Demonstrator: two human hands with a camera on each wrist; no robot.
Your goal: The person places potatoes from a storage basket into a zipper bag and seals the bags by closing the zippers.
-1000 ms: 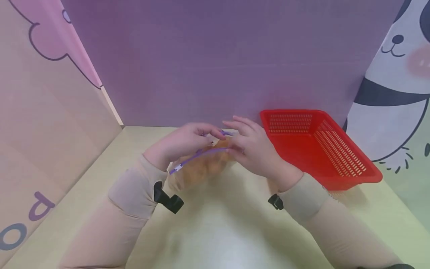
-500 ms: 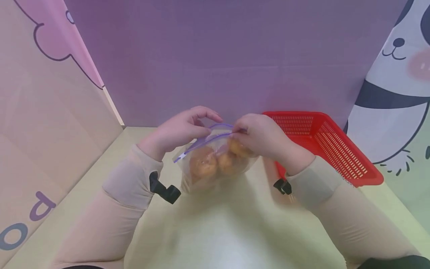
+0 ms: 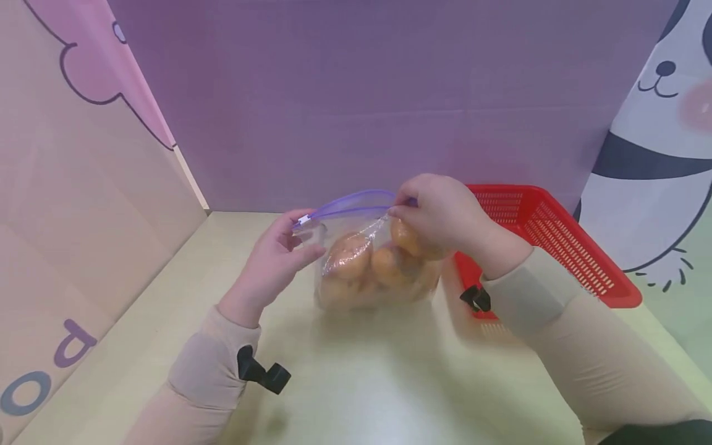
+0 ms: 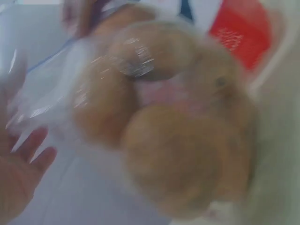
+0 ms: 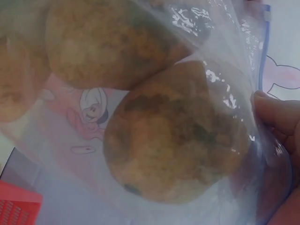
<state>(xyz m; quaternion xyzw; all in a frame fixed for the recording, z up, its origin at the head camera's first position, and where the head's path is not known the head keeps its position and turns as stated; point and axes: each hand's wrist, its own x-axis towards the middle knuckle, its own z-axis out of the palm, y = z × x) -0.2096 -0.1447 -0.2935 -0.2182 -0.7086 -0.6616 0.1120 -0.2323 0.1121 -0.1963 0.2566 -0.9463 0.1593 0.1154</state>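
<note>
A clear slider zip bag (image 3: 356,296) with a purple zip stands over the table, its mouth parted at the top. Round orange fruits (image 3: 349,254) with dark patches fill it. My right hand (image 3: 445,213) pinches the bag's top at the right end of the zip; the right wrist view shows its thumb on the film. My left hand (image 3: 272,262) is at the left end of the zip, thumb apart from the fingers, which reach behind the white slider (image 3: 303,219). The left wrist view is blurred, with left fingertips (image 4: 40,150) beside the film.
A red perforated basket (image 3: 556,247) stands to the right, partly behind my right hand and forearm. A purple panel (image 3: 356,93) rises at the table's (image 3: 356,383) back edge. Printed side panels stand at left and right.
The bag has been raised and turned more upright, so the fruits show. My left hand has come off the middle of the zip and moved down to its left end. My right hand keeps its pinch.
</note>
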